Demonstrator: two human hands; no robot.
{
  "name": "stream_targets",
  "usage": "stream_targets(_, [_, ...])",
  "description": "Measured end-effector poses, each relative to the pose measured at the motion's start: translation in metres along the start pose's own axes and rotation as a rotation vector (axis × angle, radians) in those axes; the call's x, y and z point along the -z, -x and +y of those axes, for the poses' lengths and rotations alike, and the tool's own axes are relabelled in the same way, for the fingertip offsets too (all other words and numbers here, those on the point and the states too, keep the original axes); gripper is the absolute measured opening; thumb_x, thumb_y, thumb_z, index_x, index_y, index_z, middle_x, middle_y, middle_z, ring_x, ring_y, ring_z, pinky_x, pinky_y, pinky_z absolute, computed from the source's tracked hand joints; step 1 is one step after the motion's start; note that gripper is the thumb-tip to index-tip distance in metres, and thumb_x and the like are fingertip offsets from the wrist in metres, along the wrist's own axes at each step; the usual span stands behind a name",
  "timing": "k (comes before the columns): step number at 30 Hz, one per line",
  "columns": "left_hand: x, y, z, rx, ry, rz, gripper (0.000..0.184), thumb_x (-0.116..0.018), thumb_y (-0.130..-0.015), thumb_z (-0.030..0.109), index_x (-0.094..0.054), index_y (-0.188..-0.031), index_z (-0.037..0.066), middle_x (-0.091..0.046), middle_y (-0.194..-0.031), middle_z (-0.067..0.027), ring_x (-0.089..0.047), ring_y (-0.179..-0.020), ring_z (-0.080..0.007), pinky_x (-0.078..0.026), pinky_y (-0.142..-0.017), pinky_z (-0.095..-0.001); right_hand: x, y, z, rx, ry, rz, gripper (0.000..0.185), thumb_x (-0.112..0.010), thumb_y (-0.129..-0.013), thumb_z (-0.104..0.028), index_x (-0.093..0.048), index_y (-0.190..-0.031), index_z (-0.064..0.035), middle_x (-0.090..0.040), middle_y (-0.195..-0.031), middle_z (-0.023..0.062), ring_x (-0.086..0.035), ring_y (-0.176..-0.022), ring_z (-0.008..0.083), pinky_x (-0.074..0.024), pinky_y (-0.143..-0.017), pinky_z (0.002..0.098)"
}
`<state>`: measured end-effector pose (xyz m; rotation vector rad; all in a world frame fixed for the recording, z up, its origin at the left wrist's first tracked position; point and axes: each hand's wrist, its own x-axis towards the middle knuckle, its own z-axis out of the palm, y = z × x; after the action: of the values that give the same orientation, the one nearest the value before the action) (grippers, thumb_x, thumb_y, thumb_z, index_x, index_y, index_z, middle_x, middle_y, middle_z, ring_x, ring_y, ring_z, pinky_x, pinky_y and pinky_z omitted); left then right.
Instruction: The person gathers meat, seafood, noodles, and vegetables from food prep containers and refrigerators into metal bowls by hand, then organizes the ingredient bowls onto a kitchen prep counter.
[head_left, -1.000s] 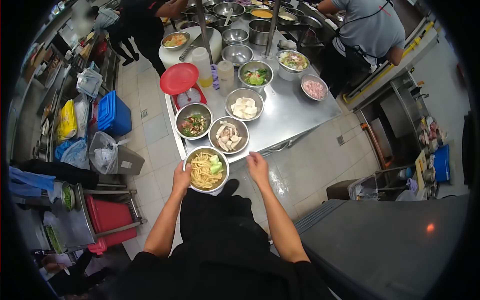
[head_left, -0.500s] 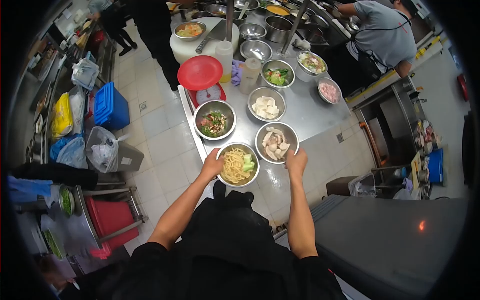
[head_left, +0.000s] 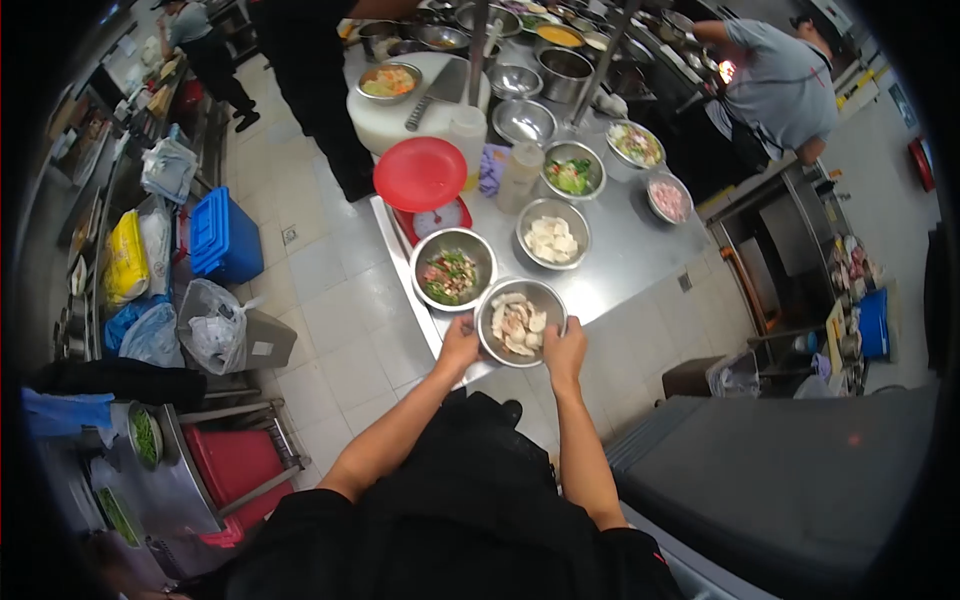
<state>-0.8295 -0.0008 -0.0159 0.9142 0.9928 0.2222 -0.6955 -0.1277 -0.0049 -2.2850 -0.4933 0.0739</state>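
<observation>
A steel bowl point(head_left: 546, 296) of pale sliced meat point(head_left: 517, 324) is between my two hands at the table's near edge. My right hand point(head_left: 565, 352) is closed on its right rim. My left hand point(head_left: 459, 345) is closed at its lower left side, fingers partly hidden. The bowl of noodles is out of sight; whether it sits underneath cannot be made out. Just beyond my left hand stands a bowl point(head_left: 420, 262) of meat with chopped greens and garlic. A bowl point(head_left: 580, 240) of white tofu-like pieces stands farther back.
A red scale point(head_left: 420, 175), squeeze bottles point(head_left: 521, 178) and a cleaver point(head_left: 437, 95) on a white round block point(head_left: 360, 128) are on the steel table point(head_left: 625, 255). Two posts rise from it. Co-workers point(head_left: 780, 90) stand beyond. A dark grey surface point(head_left: 760, 470) is at my right.
My right hand has brought the meat bowl left and nearer, to where the noodle bowl was. The noodles no longer show. My left hand has shifted slightly right; the view has moved.
</observation>
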Motion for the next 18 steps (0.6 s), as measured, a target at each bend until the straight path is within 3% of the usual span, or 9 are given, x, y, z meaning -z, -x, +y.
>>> stream_targets(2, [0.011,0.003,-0.005,0.075,0.115,-0.049,0.028,-0.054,-0.092,0.016,-0.045,-0.116,0.004,-0.059,-0.094,-0.0105,-0.062,-0.07,-0.0191,-0.057,-0.054,-0.0314,-0.001,0.0,0.001,0.042,-0.04,0.033,0.021,-0.056,-0.077,-0.012,-0.06,-0.088,0.0057,-0.062,-0.072,0.0251,-0.061,-0.065,0.0384,-0.0476,-0.063,0.0436])
stream_targets(3, [0.02,0.006,-0.004,0.021,0.072,-0.014,0.027,-0.055,-0.092,0.018,-0.046,-0.114,0.004,-0.059,-0.093,-0.0105,-0.061,-0.068,-0.0184,-0.056,-0.053,-0.0313,-0.001,-0.003,0.005,-0.009,-0.047,-0.011,0.023,-0.059,-0.076,-0.014,-0.061,-0.091,0.0044,-0.063,-0.081,0.0244,-0.062,-0.072,0.0376,-0.0485,-0.068,0.0423])
stream_targets(6, [0.052,0.007,0.025,-0.167,-0.023,0.111,0.026,-0.057,-0.092,0.022,-0.048,-0.106,0.003,-0.059,-0.084,-0.0081,-0.053,-0.054,-0.0125,-0.05,-0.044,-0.0287,0.003,-0.002,0.009,0.194,0.053,0.177,0.026,-0.063,-0.076,-0.016,-0.062,-0.093,0.003,-0.063,-0.094,0.0238,-0.062,-0.082,0.0352,-0.0486,-0.072,0.0394])
stream_targets(7, [0.069,-0.003,0.045,-0.285,-0.034,0.19,0.025,-0.057,-0.092,0.023,-0.051,-0.105,0.003,-0.057,-0.077,-0.0062,-0.054,-0.055,-0.0116,-0.047,-0.042,-0.0267,0.007,0.0,0.009,0.031,-0.003,0.08,0.029,-0.067,-0.075,-0.019,-0.062,-0.096,0.0015,-0.06,-0.099,0.0219,-0.06,-0.086,0.0337,-0.0477,-0.077,0.0366])
stream_targets(9, [0.101,-0.044,0.101,-0.468,-0.034,0.379,0.022,-0.055,-0.093,0.025,-0.056,-0.094,0.004,-0.056,-0.071,-0.0036,-0.052,-0.051,-0.01,-0.044,-0.041,-0.0255,0.01,0.004,0.011,-0.083,-0.096,0.043,0.032,-0.067,-0.077,-0.02,-0.06,-0.098,0.0029,-0.059,-0.098,0.0211,-0.058,-0.084,0.033,-0.0473,-0.075,0.0372])
stream_targets(12, [0.125,-0.111,0.216,-0.834,0.061,0.428,0.023,-0.056,-0.092,0.025,-0.057,-0.094,0.003,-0.056,-0.07,-0.0034,-0.051,-0.048,-0.0101,-0.044,-0.04,-0.0259,0.003,0.014,0.022,-0.194,-0.205,-0.019,0.032,-0.066,-0.08,-0.022,-0.057,-0.097,0.0037,-0.057,-0.097,0.0208,-0.057,-0.081,0.0291,-0.0465,-0.071,0.0371])
stream_targets(13, [0.129,-0.139,0.251,-0.815,0.033,0.471,0.025,-0.058,-0.09,0.026,-0.059,-0.097,0.001,-0.059,-0.073,-0.0056,-0.054,-0.049,-0.012,-0.045,-0.041,-0.0259,0.0,0.017,0.027,-0.219,-0.236,-0.041,0.032,-0.066,-0.081,-0.023,-0.057,-0.095,0.0037,-0.057,-0.097,0.0208,-0.057,-0.08,0.0273,-0.0462,-0.069,0.037])
stream_targets(16, [0.138,-0.238,0.33,-0.707,-0.199,0.698,0.037,-0.061,-0.085,0.027,-0.061,-0.107,-0.002,-0.065,-0.083,-0.0123,-0.063,-0.055,-0.0193,-0.051,-0.045,-0.0277,-0.005,0.025,0.017,0.082,0.054,0.189,0.028,-0.064,-0.082,-0.023,-0.054,-0.085,0.0029,-0.058,-0.081,0.0182,-0.055,-0.066,0.0228,-0.0436,-0.058,0.0368])
stream_targets(18, [0.137,-0.289,0.362,-0.498,-0.22,0.698,0.041,-0.063,-0.083,0.028,-0.061,-0.11,-0.003,-0.066,-0.084,-0.0182,-0.066,-0.059,-0.0242,-0.056,-0.048,-0.0306,-0.001,0.025,-0.004,-0.067,-0.064,0.111,0.025,-0.063,-0.083,-0.021,-0.053,-0.078,0.0014,-0.052,-0.065,0.0105,-0.048,-0.057,0.0171,-0.0397,-0.052,0.0339])
